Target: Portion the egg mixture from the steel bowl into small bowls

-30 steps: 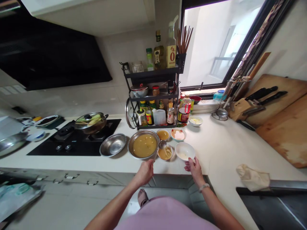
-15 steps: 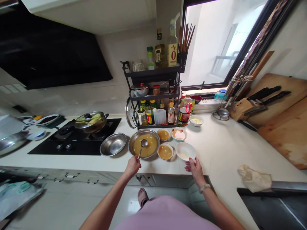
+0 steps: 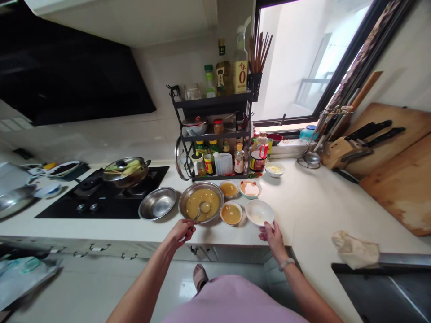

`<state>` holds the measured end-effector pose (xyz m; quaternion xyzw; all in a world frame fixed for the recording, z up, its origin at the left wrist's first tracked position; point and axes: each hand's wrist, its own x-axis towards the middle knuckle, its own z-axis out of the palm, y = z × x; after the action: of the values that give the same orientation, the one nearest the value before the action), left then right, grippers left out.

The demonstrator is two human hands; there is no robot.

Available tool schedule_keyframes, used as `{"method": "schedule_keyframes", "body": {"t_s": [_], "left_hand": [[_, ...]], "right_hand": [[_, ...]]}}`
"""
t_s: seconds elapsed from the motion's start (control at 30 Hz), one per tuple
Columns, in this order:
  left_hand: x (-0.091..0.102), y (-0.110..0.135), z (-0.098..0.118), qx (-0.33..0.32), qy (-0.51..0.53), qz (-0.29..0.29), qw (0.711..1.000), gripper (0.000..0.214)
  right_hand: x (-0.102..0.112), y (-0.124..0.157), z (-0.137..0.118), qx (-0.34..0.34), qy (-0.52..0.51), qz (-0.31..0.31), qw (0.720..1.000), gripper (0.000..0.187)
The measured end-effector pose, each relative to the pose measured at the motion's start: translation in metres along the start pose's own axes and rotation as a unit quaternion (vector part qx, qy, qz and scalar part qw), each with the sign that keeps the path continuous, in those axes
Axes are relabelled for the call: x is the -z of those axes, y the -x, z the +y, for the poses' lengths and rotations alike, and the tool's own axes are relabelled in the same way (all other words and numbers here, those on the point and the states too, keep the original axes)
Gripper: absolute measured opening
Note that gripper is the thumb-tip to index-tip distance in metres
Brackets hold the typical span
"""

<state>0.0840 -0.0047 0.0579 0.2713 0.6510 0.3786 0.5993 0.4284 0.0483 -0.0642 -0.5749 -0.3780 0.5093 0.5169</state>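
Note:
My left hand (image 3: 181, 231) is closed on the handle of a metal ladle (image 3: 203, 208), whose scoop sits in the yellow soup of a large steel bowl (image 3: 201, 205). My right hand (image 3: 273, 236) grips the near rim of a white bowl (image 3: 259, 212) that is nearly empty. Between the two stands a small bowl of yellow soup (image 3: 231, 213). Behind it are another small bowl of soup (image 3: 229, 189) and a bowl with pale pink contents (image 3: 250, 189).
An empty steel bowl (image 3: 157, 203) sits left of the soup bowl. A lidded pan (image 3: 125, 170) rests on the black hob (image 3: 101, 194). A condiment rack (image 3: 215, 134) stands behind the bowls. A knife block (image 3: 340, 151), wooden boards (image 3: 400, 179), a cloth (image 3: 355, 249) and a sink (image 3: 384, 291) lie right.
My left hand has carried the ladle from over the small soup bowl leftward into the large steel bowl and dipped its scoop into the soup. My right hand has stayed on the white bowl.

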Motion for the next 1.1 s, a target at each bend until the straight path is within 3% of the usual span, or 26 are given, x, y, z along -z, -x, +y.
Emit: {"method": "schedule_keyframes", "body": {"t_s": [0.17,0.53,0.87,1.1], "left_hand": [[0.006,0.007,0.006,0.026,0.081,-0.019,0.996,0.014],[0.004,0.019,0.009,0.022,0.089,-0.033,0.995,0.016],[-0.025,0.038,0.022,0.010,0.061,-0.101,0.993,0.027],[-0.055,0.034,0.012,-0.013,-0.032,-0.116,0.993,0.032]], "right_hand": [[0.000,-0.002,0.002,0.000,-0.002,0.001,1.000,0.068],[-0.001,0.001,-0.003,-0.004,-0.005,0.001,1.000,0.066],[-0.001,0.001,-0.002,0.000,-0.004,0.001,1.000,0.064],[0.000,0.000,0.000,-0.008,-0.010,0.001,1.000,0.066]]}}
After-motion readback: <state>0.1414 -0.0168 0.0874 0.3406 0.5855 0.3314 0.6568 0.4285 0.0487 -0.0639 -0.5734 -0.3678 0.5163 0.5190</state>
